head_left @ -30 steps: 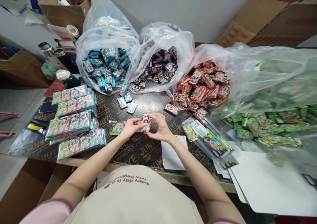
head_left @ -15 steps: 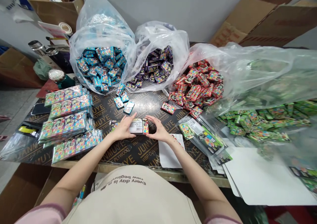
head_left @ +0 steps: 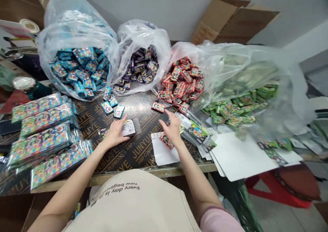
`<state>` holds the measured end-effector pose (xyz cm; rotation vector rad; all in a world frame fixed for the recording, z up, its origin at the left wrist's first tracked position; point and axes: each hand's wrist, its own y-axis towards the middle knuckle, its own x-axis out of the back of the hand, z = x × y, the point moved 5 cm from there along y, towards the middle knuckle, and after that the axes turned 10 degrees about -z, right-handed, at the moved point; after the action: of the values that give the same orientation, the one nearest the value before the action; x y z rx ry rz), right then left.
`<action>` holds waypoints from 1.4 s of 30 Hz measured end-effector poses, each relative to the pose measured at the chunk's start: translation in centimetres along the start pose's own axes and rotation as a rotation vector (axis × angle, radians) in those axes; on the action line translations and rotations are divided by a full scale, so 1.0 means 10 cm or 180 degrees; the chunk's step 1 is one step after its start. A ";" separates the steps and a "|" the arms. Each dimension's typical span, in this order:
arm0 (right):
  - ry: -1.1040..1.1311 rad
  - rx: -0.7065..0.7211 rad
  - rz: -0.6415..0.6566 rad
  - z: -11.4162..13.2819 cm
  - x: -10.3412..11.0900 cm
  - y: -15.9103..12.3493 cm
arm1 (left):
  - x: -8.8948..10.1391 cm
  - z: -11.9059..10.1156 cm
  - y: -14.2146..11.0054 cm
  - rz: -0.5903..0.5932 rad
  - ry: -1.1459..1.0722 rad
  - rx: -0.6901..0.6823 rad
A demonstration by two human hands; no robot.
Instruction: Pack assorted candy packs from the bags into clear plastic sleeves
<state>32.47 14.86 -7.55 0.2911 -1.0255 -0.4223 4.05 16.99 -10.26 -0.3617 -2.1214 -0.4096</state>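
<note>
My left hand (head_left: 114, 133) is closed on the left end of a small row of boxes (head_left: 128, 127), white side up, low over the dark plywood table (head_left: 139, 150). My right hand (head_left: 171, 127) is off the row, fingers stretched out and open, above a white paper sheet (head_left: 164, 153). A red box (head_left: 166, 140) lies at the heel of that hand. Three loose blue boxes (head_left: 112, 107) lie just beyond my left hand, and a single red box (head_left: 158, 106) lies beyond my right.
Clear bags of blue (head_left: 77, 69), purple (head_left: 140, 64), red (head_left: 183, 79) and green boxes (head_left: 238, 103) line the back. Sealed multi-colour packs (head_left: 43, 132) are piled at left. Printed clear sleeves (head_left: 197, 132) and white sheets (head_left: 238, 156) lie at right; a red stool (head_left: 282, 187) stands below.
My right hand has let go of the row of boxes and moved right over the white paper. My left hand keeps the row. The view has swung to the right.
</note>
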 end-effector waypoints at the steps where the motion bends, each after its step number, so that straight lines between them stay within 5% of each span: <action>1: -0.0440 -0.0237 -0.0072 -0.22 0.08 -0.01 | -0.03 0.01 -0.02 0.0101 0.0120 -0.0029; 4: -0.1301 -0.0587 0.0266 -0.69 0.20 -0.10 | -0.09 0.02 -0.04 0.0226 0.0304 -0.0028; 7: -0.1102 -0.0427 0.0448 -0.69 0.24 -0.15 | -0.04 -0.09 0.00 -0.0234 -0.0121 0.0231; 10: -0.0128 0.0273 0.0524 -0.19 0.22 -0.13 | 0.01 -0.26 0.06 -0.0589 -0.1304 0.0956; 15: 0.1117 0.1591 0.1489 0.80 0.03 -0.19 | -0.25 -0.57 0.01 0.0903 -0.3348 0.2262; 20: 0.1302 0.1414 0.1229 0.97 -0.12 -0.14 | -0.19 -0.42 -0.07 0.0216 -0.3700 0.2835; 25: 0.1067 0.1271 0.0707 0.93 -0.21 -0.15 | -0.07 -0.33 -0.06 0.0177 -0.3292 0.2036; 28: 0.0723 0.1221 0.0463 0.79 -0.26 -0.15 | 0.12 -0.18 -0.03 -0.0102 -0.1648 0.0904; 31: 0.0398 0.1248 0.0604 0.65 -0.38 -0.19 | 0.10 0.00 -0.07 0.0286 -0.0080 0.0182; 34: 0.0461 0.1259 0.0930 0.60 -0.52 -0.26 | 0.03 0.12 -0.12 0.0483 0.0281 -0.0006; 39: 0.1291 0.1315 0.1787 0.59 -0.64 -0.27 | 0.03 0.10 -0.11 0.0350 -0.0179 -0.0123; 42: 0.1402 0.1197 0.1673 0.58 -0.59 -0.19 | 0.07 0.05 -0.07 0.0258 -0.0290 0.0032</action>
<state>24.41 15.74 -10.00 0.4128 -0.7019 0.3075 3.05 16.67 -10.07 -0.4669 -2.1881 -0.3408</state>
